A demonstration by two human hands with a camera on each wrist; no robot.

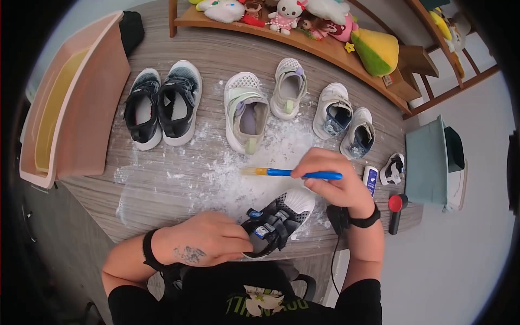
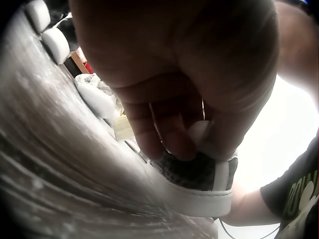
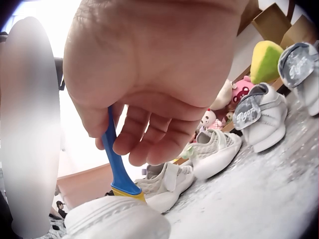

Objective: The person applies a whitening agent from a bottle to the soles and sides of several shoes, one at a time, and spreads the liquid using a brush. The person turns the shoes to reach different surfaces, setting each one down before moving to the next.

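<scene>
- Left hand [image 1: 203, 245] grips the heel end of a dark grey shoe [image 1: 281, 214] with white toe, fingers curled over the heel collar; shoe sits at the near edge of the table [image 1: 162, 184].
- Right hand [image 1: 338, 181] pinches a blue-handled brush [image 1: 292, 173], held level above the shoe toe, bristles pointing left.
- White powder [image 1: 227, 173] is scattered mid-table.
- Three shoe pairs line the far side: black [image 1: 162, 105], pale green [image 1: 262, 105], white [image 1: 344, 122].
- Pink bin [image 1: 70, 103] lies at the left edge.
</scene>
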